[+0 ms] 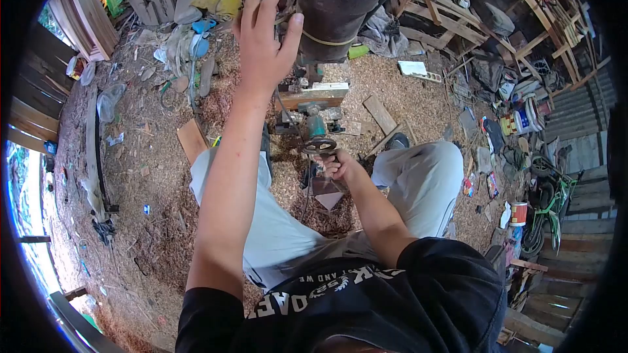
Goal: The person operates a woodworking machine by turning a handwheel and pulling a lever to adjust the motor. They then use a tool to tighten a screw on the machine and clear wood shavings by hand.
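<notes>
My left hand (269,39) is raised with its fingers spread, beside a dark cylindrical motor housing (333,10) with a perforated top. Nothing is in that hand, and its thumb side overlaps the housing's left edge. Lower down, between my knees, my right hand (337,165) curls its fingers at the near rim of a dark handwheel (320,146). A teal machine part (316,125) sits just beyond the wheel. Behind it lies a wooden block (320,96) among metal fittings. Below my right hand is a pale triangular piece (328,201).
Wood shavings cover the ground (157,189). A loose board (379,114) lies right of the machine, and another board (192,140) is by my left leg. A green toy-like bike (551,206) leans at the right wall. Stacked wooden frames (451,19) fill the upper right.
</notes>
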`<state>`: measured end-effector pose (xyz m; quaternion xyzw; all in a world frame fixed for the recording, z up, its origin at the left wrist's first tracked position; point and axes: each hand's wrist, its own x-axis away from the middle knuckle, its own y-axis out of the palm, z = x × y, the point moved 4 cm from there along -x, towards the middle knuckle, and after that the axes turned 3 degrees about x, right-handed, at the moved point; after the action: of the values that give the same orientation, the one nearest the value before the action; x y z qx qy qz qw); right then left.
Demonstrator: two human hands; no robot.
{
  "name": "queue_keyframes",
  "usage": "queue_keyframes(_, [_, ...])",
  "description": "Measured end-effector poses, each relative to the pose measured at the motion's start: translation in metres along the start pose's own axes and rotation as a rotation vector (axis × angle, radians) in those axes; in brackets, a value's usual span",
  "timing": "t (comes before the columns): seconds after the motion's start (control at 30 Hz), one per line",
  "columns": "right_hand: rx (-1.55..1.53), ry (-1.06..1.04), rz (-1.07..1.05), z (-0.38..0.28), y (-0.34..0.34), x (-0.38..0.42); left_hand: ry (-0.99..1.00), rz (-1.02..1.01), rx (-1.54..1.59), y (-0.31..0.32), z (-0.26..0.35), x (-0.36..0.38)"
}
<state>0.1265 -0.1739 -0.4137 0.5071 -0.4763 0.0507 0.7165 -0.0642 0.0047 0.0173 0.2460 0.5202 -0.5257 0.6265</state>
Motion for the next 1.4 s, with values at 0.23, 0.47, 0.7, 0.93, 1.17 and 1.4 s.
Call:
queue_keyframes(0.23, [0.251,-0.28,0.459,0.004,-0.006,-0.002,-0.059,-0.001,0.063,-0.005,-0.003,0.007])
queue_keyframes(0.47, [0.298,-0.675,0.896,0.008,-0.008,-0.008,-0.007,0.018,-0.031,-0.005,-0.001,0.008])
queue_keyframes(0.7, [0.414,-0.681,0.882,-0.004,-0.021,-0.005,-0.04,-0.001,0.024,0.004,0.001,0.007])
queue_keyframes(0.93, [0.562,-0.637,0.758,-0.007,-0.026,-0.001,-0.077,-0.03,-0.007,0.008,0.012,0.01])
queue_keyframes(1.17, [0.874,-1.526,1.013,-0.104,0.079,0.107,-0.02,-0.065,0.044,0.01,0.023,0.004])
queue_keyframes(1.4, [0.669,-2.052,0.428,-0.203,0.257,0.195,0.001,-0.111,0.008,0.01,0.037,0.003])
